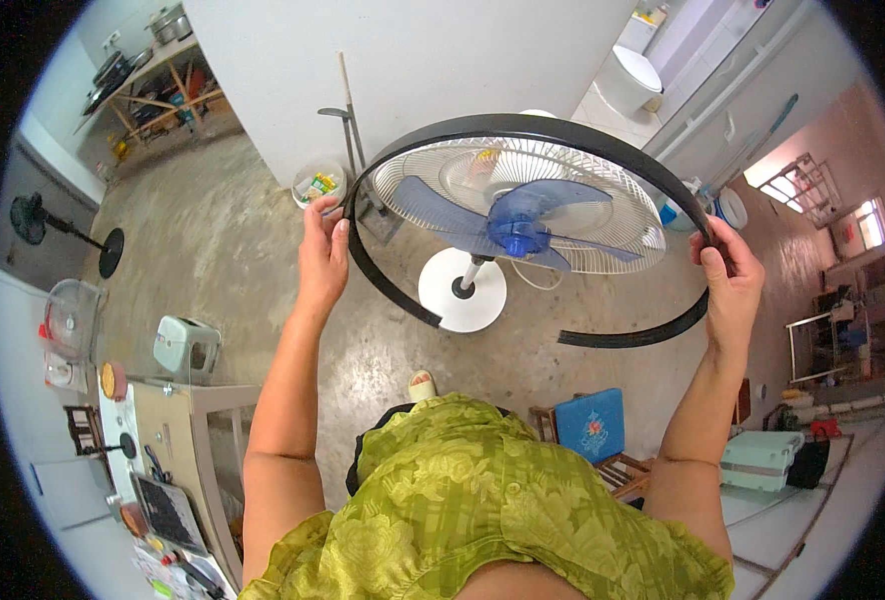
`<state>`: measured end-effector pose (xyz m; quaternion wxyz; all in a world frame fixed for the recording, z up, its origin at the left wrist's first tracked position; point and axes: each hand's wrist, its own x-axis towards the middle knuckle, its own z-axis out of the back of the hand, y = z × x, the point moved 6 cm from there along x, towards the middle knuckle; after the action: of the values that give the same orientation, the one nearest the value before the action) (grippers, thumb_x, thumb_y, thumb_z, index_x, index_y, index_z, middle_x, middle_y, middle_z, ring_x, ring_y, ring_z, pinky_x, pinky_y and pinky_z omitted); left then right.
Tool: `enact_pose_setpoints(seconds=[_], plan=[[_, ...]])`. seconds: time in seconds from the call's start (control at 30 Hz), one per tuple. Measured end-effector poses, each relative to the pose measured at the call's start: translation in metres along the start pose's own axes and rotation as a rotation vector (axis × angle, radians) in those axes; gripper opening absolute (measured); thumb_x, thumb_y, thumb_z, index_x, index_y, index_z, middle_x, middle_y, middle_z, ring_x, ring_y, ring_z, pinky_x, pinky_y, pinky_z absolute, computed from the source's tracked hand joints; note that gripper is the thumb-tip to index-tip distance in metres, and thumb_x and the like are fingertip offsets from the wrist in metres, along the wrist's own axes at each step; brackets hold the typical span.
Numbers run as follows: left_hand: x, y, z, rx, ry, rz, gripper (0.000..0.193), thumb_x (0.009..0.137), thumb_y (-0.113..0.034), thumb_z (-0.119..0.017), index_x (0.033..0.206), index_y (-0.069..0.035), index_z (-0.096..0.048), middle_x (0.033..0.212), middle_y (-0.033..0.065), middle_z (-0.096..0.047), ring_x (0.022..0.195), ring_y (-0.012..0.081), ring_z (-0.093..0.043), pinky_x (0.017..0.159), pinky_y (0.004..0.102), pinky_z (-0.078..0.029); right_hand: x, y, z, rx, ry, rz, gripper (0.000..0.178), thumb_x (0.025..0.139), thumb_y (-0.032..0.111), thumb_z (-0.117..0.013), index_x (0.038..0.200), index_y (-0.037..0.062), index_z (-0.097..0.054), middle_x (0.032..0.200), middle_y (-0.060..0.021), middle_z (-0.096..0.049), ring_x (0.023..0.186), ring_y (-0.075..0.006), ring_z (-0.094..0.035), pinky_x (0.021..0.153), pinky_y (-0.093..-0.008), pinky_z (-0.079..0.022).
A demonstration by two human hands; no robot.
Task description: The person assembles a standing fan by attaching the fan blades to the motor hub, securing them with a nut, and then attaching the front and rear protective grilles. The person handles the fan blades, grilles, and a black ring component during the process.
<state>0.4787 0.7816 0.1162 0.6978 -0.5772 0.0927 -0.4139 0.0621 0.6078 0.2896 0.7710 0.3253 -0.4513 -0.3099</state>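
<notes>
A black, band-like fan grille ring [403, 302] is spread around the fan's white wire rear grille [428, 170], with a gap between its two ends on my side. At its left side my left hand [324, 250] grips the band between thumb and fingers. My right hand [731, 278] has thumb and fingers closed on its right side. Blue translucent blades [543, 200] with a blue centre cap [520, 238] stand uncovered in front of the rear grille. Below them, the pole rises from a round white base [463, 312] on the floor.
A white bin [320, 188] and a long-handled dustpan [378, 225] stand by the wall behind the fan. A chair with a blue cushion [593, 425] is near my right side. At left are a pale green stool [187, 345] and a cluttered table [133, 415]. Another black fan [31, 218] stands far left.
</notes>
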Motion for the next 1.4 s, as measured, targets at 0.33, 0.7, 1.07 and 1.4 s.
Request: enact_pose_setpoints(seconds=[0.33, 0.7, 1.07, 1.4], plan=[[0.041, 0.041, -0.024, 0.0, 0.096, -0.088, 0.035, 0.093, 0.003, -0.039, 0.126, -0.006, -0.048, 0.118, 0.0129, -0.055, 0.112, 0.0223, -0.053, 0.097, 0.0318, -0.04, 0.015, -0.019, -0.015, -0.208, 0.05, 0.077, 0.041, 0.078, 0.024, -0.074, 0.109, -0.0015, -0.064, 0.104, -0.0081, -0.059, 0.096, -0.0174, -0.053, 0.086, -0.0279, -0.041], [0.049, 0.041, -0.037, -0.123, 0.114, -0.031, 0.036, 0.092, 0.006, -0.038, 0.126, -0.004, -0.045, 0.119, 0.0122, -0.055, 0.114, 0.0203, -0.052, 0.098, 0.0307, -0.039, 0.019, -0.041, -0.027, -0.189, 0.081, 0.112, 0.043, 0.075, 0.024, -0.076, 0.108, -0.0023, -0.064, 0.106, -0.0104, -0.059, 0.099, -0.02, -0.054, 0.089, -0.0296, -0.041], [0.051, 0.05, -0.055, -0.23, 0.196, -0.044, 0.042, 0.09, 0.007, -0.044, 0.131, -0.004, -0.043, 0.122, 0.0123, -0.054, 0.118, 0.0202, -0.05, 0.099, 0.0304, -0.039, 0.011, -0.059, -0.024, -0.122, 0.101, 0.062, 0.044, 0.081, 0.025, -0.071, 0.115, -0.0011, -0.061, 0.116, -0.0114, -0.057, 0.108, -0.0209, -0.053, 0.095, -0.0314, -0.039], [0.056, 0.05, -0.057, -0.209, 0.289, 0.065, 0.04, 0.092, 0.002, -0.046, 0.131, -0.003, -0.042, 0.119, 0.0099, -0.053, 0.111, 0.0168, -0.05, 0.096, 0.0279, -0.039, 0.015, -0.066, -0.017, -0.122, 0.105, 0.001, 0.042, 0.081, 0.019, -0.069, 0.117, -0.001, -0.06, 0.119, -0.0098, -0.058, 0.107, -0.0181, -0.054, 0.094, -0.03, -0.04]])
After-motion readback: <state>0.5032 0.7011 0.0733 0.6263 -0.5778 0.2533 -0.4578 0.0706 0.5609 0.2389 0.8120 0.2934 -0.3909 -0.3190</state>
